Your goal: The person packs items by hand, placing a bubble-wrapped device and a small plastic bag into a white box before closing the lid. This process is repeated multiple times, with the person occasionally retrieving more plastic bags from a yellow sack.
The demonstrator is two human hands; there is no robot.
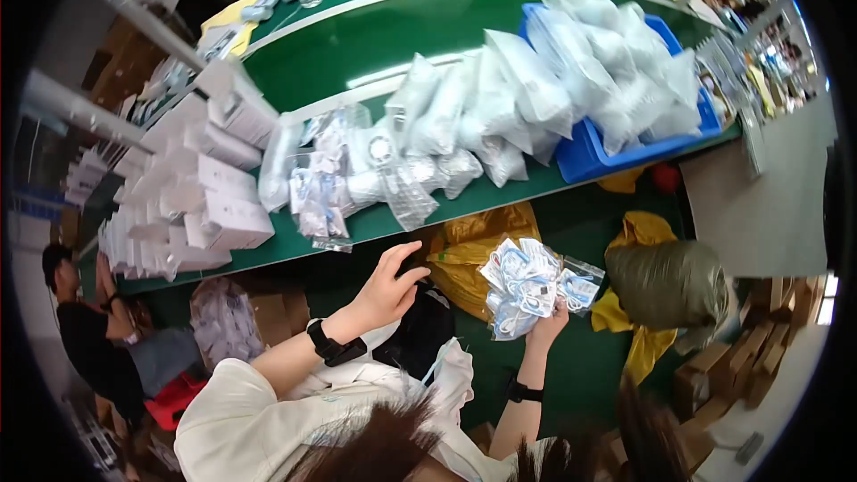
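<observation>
My right hand (548, 325) is closed on a bunch of small clear packets (525, 278), held below the table's near edge. Coiled white cords and blue-and-white printing show through the plastic. My left hand (389, 287) is raised in front of the table edge, its fingers apart and nothing in them. Nearest to it on the table lies a heap of similar small packets (319, 196). To the right of that heap, a row of puffy, pale translucent bags (437, 116) leans along the green table (357, 54).
Rows of white boxes (234, 217) stand at the table's left end. A blue bin (616, 161) full of puffy bags stands at the right. Below are yellow sacks (469, 250), a stuffed olive sack (669, 284) and cardboard boxes (741, 357). Another person (94, 330) sits at the left.
</observation>
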